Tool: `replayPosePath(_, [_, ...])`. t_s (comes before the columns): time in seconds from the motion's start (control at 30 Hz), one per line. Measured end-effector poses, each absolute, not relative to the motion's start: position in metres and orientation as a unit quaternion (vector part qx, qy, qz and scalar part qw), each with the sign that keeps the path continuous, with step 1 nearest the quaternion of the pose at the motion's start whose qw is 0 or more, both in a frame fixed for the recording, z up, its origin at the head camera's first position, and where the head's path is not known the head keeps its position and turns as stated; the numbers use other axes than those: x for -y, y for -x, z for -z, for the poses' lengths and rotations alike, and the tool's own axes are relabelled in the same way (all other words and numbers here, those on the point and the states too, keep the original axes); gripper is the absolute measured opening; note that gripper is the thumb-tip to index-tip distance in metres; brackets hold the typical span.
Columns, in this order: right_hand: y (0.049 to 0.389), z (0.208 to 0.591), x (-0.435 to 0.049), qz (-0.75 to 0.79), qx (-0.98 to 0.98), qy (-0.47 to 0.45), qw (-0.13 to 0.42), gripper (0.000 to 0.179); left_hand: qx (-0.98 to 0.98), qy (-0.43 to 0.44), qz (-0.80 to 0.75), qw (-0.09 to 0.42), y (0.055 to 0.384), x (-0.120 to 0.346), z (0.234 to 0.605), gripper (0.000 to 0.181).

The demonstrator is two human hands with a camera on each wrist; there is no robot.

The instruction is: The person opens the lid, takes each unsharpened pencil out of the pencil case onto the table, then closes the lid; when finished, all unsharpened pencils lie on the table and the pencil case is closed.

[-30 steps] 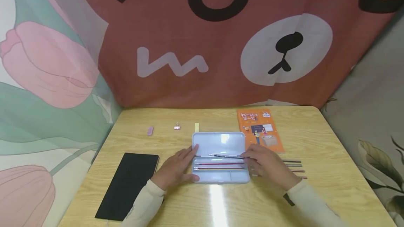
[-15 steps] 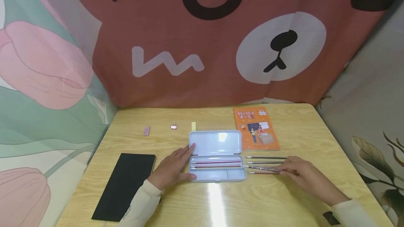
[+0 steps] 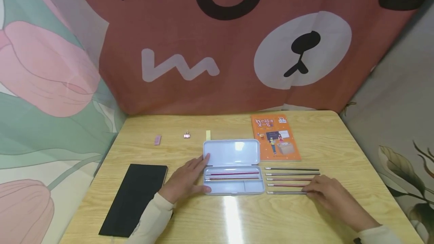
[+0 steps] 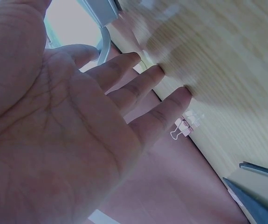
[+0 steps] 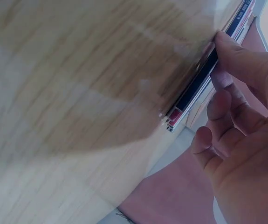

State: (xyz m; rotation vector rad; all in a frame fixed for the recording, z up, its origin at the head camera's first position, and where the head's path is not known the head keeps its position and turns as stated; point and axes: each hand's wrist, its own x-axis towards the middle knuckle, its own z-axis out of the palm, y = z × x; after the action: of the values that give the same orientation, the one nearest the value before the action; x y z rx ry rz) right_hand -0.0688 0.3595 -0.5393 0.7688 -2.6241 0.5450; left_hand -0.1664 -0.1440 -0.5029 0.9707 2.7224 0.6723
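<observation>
A light-blue pencil case (image 3: 220, 189) lies opened flat mid-table, with a few pencils (image 3: 234, 174) in its rear compartment. My left hand (image 3: 183, 182) rests at its left side, index finger on the lid's edge and thumb at the front corner. Those fingers (image 4: 138, 88) look nearly straight in the left wrist view. Right of the case, my right hand (image 3: 329, 197) pinches a dark pencil (image 3: 286, 192) between thumb and fingertips, down at the tabletop. It is the nearest of a row of several pencils (image 3: 288, 179), white ends toward the case. The right wrist view shows the pinched pencil (image 5: 194, 84) low against the wood.
Behind the case are an orange book (image 3: 293, 153), a yellow strip (image 3: 208, 135), a pink binder clip (image 3: 187, 135) and a purple eraser (image 3: 157, 140). A black notebook (image 3: 132, 199) lies left of my left forearm. Printed cloth hangs behind the table (image 3: 271, 221).
My right hand has carried the dark pencil from over the case out to the right and lowered it to the front of the row. My left hand stays at the case.
</observation>
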Motion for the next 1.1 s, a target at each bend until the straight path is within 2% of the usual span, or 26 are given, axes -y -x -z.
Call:
replayPosePath(0.4, [0.065,0.537,-0.361,-0.160,0.948,-0.218,0.168,0.042,-0.916,-0.321,-0.225,0.086,0.166,0.143,0.501,0.107])
replayPosePath(0.87, [0.068,0.533,-0.360,-0.178,0.951,-0.209,0.141,0.038,-0.914,-0.324,-0.228,0.092,0.166,0.144,0.503,0.106])
replayPosePath(1.1, [0.086,0.518,-0.341,-0.175,0.943,-0.241,0.148,0.031,-0.913,-0.323,-0.233,0.092,0.165,0.143,0.500,0.106])
